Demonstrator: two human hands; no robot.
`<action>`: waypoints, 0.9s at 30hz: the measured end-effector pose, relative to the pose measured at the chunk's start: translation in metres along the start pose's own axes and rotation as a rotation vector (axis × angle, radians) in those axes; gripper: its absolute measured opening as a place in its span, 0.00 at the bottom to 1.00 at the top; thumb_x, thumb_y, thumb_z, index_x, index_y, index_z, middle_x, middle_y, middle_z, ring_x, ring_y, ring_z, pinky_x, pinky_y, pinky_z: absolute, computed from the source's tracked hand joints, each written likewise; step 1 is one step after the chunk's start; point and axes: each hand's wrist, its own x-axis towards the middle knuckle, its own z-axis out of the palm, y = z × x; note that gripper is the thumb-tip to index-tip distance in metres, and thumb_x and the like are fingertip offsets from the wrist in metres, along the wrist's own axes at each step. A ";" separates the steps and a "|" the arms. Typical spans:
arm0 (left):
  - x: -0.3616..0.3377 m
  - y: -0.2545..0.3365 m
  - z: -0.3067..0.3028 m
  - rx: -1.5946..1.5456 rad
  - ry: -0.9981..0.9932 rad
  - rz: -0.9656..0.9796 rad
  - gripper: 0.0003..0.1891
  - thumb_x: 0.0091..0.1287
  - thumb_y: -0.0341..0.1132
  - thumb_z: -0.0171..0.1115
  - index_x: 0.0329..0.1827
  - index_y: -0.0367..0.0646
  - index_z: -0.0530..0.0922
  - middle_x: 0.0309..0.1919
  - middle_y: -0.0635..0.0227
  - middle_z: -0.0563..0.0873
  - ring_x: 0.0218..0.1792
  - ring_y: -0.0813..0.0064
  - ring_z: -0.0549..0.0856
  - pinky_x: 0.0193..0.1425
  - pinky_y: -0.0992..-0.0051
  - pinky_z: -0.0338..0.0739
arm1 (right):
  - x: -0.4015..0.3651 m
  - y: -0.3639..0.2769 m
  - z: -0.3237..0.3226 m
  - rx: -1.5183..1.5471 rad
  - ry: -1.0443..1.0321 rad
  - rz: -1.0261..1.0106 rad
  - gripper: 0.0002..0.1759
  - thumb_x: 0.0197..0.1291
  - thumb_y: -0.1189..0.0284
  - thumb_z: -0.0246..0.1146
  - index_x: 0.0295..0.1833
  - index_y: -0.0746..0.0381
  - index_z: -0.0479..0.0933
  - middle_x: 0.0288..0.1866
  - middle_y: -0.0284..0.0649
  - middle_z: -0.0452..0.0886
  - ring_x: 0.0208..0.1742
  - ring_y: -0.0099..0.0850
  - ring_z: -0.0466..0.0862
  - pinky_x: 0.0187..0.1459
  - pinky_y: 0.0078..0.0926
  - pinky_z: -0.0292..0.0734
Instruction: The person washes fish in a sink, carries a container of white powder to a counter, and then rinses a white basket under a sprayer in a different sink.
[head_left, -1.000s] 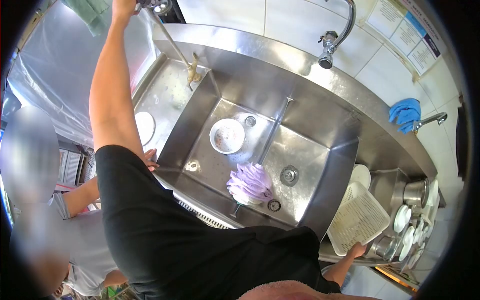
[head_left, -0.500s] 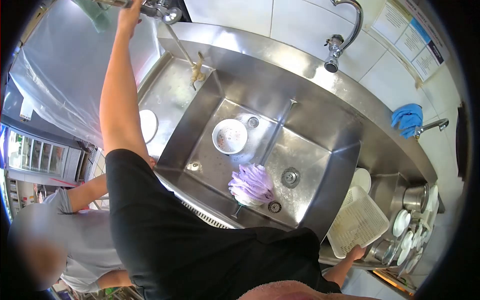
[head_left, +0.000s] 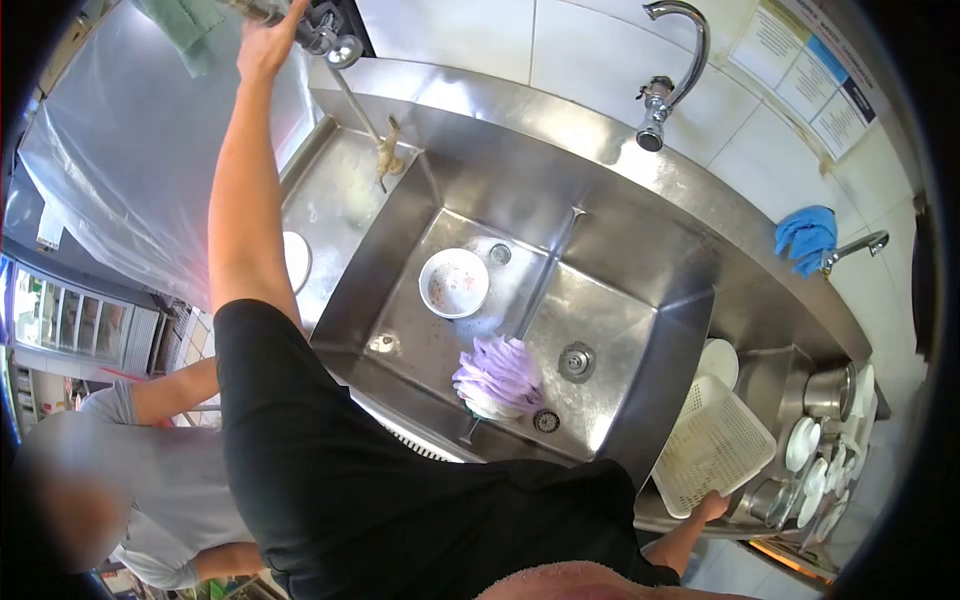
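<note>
My left hand (head_left: 266, 46) reaches to the top left, its fingers closed round a metal tap fitting (head_left: 318, 36) and partly cut off by the frame edge. My right hand (head_left: 712, 506) grips the lower edge of a cream perforated plastic basket (head_left: 715, 450), which is tilted over the right-hand basin. In the large steel sink (head_left: 630, 310) stand a white bowl (head_left: 454, 284) with small reddish bits inside and, nearer my body, a bunched purple and white cloth (head_left: 497, 375).
A white plate (head_left: 297, 262) lies on the left drainboard. Pots (head_left: 828, 391) and white dishes (head_left: 801, 444) stand at the far right. A curved tap (head_left: 690, 60) and a blue cloth (head_left: 806, 240) are along the wall. Another person (head_left: 180, 470) in grey is at the lower left.
The view has shifted slightly, and my left hand shows a little lower and more fully. My right hand stays on the basket.
</note>
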 end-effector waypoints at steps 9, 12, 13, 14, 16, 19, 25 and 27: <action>0.049 -0.073 0.013 -0.068 -0.028 0.141 0.49 0.56 0.72 0.49 0.66 0.34 0.64 0.64 0.44 0.67 0.69 0.56 0.63 0.70 0.67 0.54 | -0.015 -0.018 -0.006 0.018 0.022 0.076 0.32 0.41 0.78 0.51 0.59 0.62 0.73 0.47 0.49 0.82 0.44 0.45 0.82 0.46 0.39 0.74; 0.032 -0.053 0.007 0.036 -0.011 0.161 0.46 0.56 0.72 0.47 0.63 0.36 0.69 0.59 0.43 0.72 0.65 0.54 0.68 0.68 0.65 0.57 | -0.007 -0.008 -0.001 0.055 0.032 -0.001 0.33 0.41 0.79 0.51 0.60 0.61 0.73 0.48 0.49 0.82 0.44 0.43 0.82 0.46 0.39 0.74; 0.023 -0.045 0.007 0.068 0.010 0.167 0.46 0.56 0.72 0.47 0.62 0.36 0.70 0.58 0.42 0.74 0.64 0.53 0.69 0.68 0.65 0.58 | -0.003 -0.005 -0.001 0.037 0.027 -0.008 0.33 0.41 0.79 0.51 0.60 0.61 0.73 0.48 0.49 0.82 0.44 0.43 0.82 0.46 0.39 0.74; 0.018 -0.038 0.008 0.067 0.033 0.181 0.45 0.56 0.71 0.48 0.61 0.36 0.71 0.57 0.43 0.75 0.63 0.52 0.70 0.67 0.64 0.60 | -0.003 -0.005 -0.001 0.022 0.023 -0.013 0.33 0.41 0.79 0.51 0.60 0.61 0.73 0.48 0.49 0.82 0.45 0.43 0.82 0.46 0.39 0.75; 0.015 -0.026 0.008 0.143 0.048 0.239 0.44 0.57 0.70 0.48 0.61 0.36 0.71 0.55 0.46 0.76 0.61 0.54 0.72 0.65 0.64 0.61 | -0.002 -0.001 0.002 -0.012 0.017 -0.005 0.32 0.42 0.79 0.51 0.60 0.60 0.73 0.48 0.48 0.82 0.45 0.43 0.82 0.46 0.39 0.75; 0.006 0.002 0.008 0.088 0.015 0.231 0.45 0.55 0.70 0.53 0.60 0.34 0.72 0.56 0.49 0.77 0.62 0.58 0.72 0.65 0.66 0.62 | 0.002 0.003 0.001 -0.059 0.008 0.017 0.32 0.43 0.78 0.51 0.60 0.60 0.73 0.49 0.48 0.82 0.45 0.44 0.82 0.46 0.39 0.75; 0.016 0.009 0.010 0.235 -0.236 0.093 0.45 0.47 0.69 0.64 0.57 0.36 0.76 0.58 0.55 0.76 0.62 0.64 0.73 0.65 0.69 0.64 | -0.003 -0.006 -0.001 -0.079 0.021 0.043 0.31 0.45 0.77 0.51 0.61 0.60 0.72 0.49 0.50 0.81 0.45 0.45 0.82 0.45 0.40 0.75; 0.011 0.010 0.009 0.266 -0.299 0.147 0.45 0.43 0.67 0.69 0.55 0.36 0.77 0.59 0.54 0.76 0.62 0.63 0.73 0.65 0.69 0.64 | -0.006 -0.004 -0.001 -0.056 0.004 0.018 0.31 0.46 0.77 0.51 0.61 0.60 0.73 0.48 0.50 0.82 0.44 0.45 0.83 0.45 0.41 0.75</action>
